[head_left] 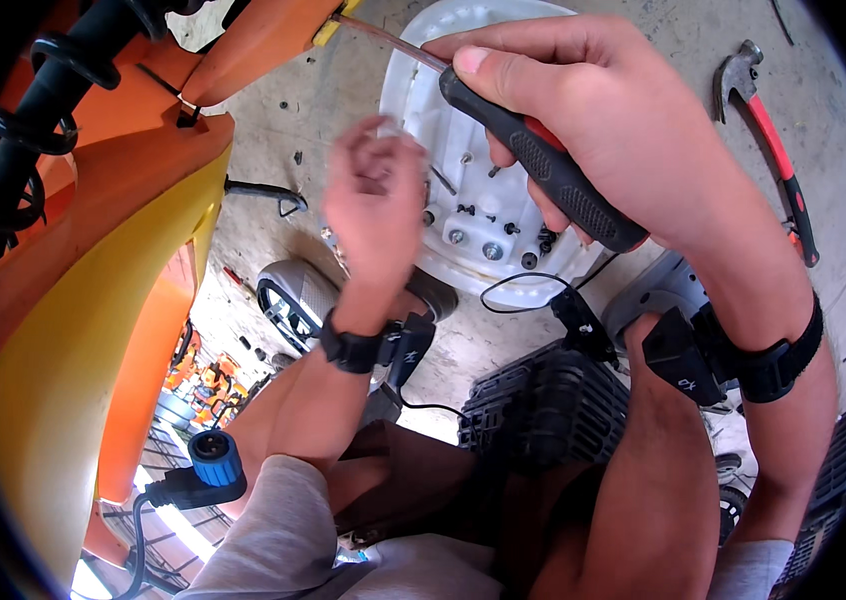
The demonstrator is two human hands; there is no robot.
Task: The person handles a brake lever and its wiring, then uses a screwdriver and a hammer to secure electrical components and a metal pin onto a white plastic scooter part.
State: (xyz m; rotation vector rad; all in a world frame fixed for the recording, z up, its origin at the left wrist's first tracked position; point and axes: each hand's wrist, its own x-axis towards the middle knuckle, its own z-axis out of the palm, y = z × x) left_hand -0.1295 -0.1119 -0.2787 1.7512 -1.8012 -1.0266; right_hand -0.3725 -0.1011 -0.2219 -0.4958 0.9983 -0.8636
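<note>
My right hand [583, 100] is closed round the black and red handle of a screwdriver [543, 165], thumb laid along its upper end. The screwdriver's shaft runs up and left, and its tip meets the yellow-edged end of an orange panel [263, 50]. My left hand [378, 190] hovers lower and to the left, its curled fingers smeared by motion; whether they hold anything cannot be made out. Beneath both hands lies a white plastic tray [403, 85]. Several screws and bushings [493, 250] rest in it. Black straps with small boxes circle both wrists.
A red-handled claw hammer [768, 130] lies on the concrete at the right. On the left stand a large yellow panel [73, 350], a black coil spring [23, 130] and a blue-ringed connector [213, 460] on a cable. A black plastic crate [503, 395] is below the tray, crossed by a thin cable.
</note>
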